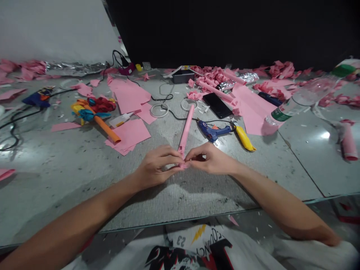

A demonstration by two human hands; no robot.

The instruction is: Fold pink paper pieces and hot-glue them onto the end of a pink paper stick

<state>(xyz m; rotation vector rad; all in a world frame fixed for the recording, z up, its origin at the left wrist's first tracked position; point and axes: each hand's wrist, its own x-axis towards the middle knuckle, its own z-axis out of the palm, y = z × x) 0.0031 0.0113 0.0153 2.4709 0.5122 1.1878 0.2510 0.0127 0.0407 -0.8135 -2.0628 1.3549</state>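
Observation:
A pink paper tube [186, 129] lies on the table, pointing away from me, its near end between my two hands. My left hand [161, 163] pinches that end from the left, thumb below and fingers above. From the right, my right hand [206, 159] meets it with thumb and forefinger pinched at the same end; fingertips partly hide the small crumpled pink paper there. A blue hot glue gun [213, 131] rests just beyond my right hand, with a yellow object [245, 138] beside it.
Left are a paper flower with orange stem [107, 129], pink sheets [135, 133] and a glue bottle [120, 119]. Beyond lie tape rings [159, 110], a black phone [217, 105] and crumpled paper [213, 77]. A plastic bottle [300, 99] leans at right; cables cross the table.

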